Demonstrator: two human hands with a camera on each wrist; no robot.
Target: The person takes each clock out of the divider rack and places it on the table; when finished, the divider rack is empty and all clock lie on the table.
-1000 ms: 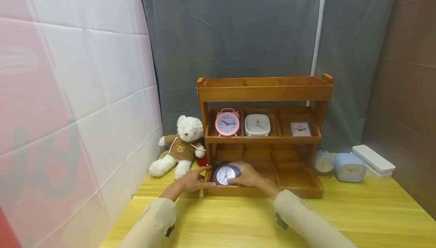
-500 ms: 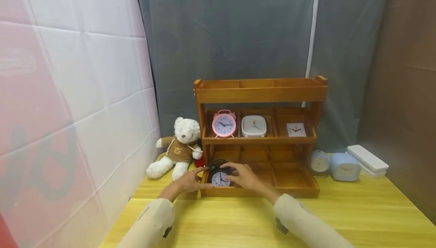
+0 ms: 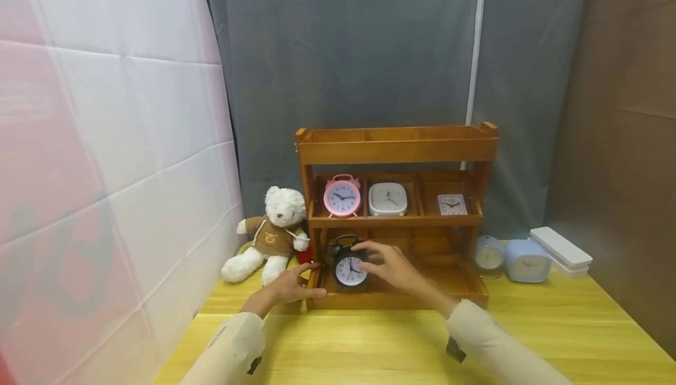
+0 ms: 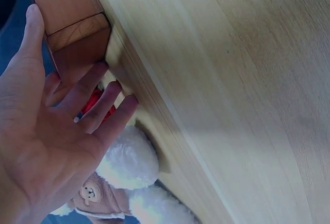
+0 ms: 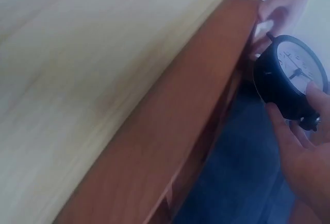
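Observation:
My right hand [image 3: 388, 263] grips a black twin-bell alarm clock [image 3: 351, 270] by its right side, thumb on the white face. The clock stands at the bottom-left compartment of a brown wooden shelf [image 3: 396, 151], bells and handle up. In the right wrist view, the thumb and fingers pinch the clock's black body [image 5: 281, 82] from both sides. My left hand [image 3: 287, 287] is at the shelf's lower left corner, thumb along the front edge. Its fingers stretch out loosely beside the wood in the left wrist view, and the palm [image 4: 56, 141] holds nothing.
The middle tier carries a pink alarm clock [image 3: 342, 197], a white rounded clock [image 3: 388, 199] and a small square clock [image 3: 452, 204]. A white teddy bear [image 3: 277, 235] sits left of the shelf. Right of it stand a round clock [image 3: 489, 253], a blue clock [image 3: 527, 260] and a white box [image 3: 561, 247].
The black alarm clock has tipped down, then risen more upright and shifted right within the tray, with my right hand moving along. My left hand stays at the corner. The head view has turned slightly.

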